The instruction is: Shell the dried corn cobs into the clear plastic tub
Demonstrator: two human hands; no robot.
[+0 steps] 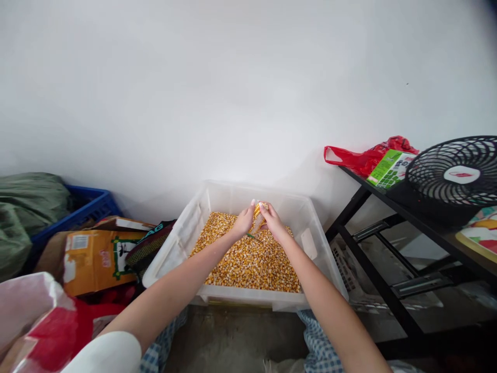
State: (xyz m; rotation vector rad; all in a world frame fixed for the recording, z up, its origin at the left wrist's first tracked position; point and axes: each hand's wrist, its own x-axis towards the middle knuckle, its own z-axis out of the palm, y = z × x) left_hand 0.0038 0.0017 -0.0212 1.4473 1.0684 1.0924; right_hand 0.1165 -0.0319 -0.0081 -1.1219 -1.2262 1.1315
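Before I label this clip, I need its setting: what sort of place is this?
Probably a storage corner, perhaps in a home: a plastic tub of loose corn kernels stands by a plain wall, with a cardboard box to its left and a fan on a black table to its right.

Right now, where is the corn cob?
Just below the middle of the head view, the corn cob is held between the left hand and right hand, above the loose kernels in the translucent bin.

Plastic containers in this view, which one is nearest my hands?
The translucent bin with corn kernels: your left hand and right hand hold a corncob over it. The blue crate is farther left, the white basket low at right.
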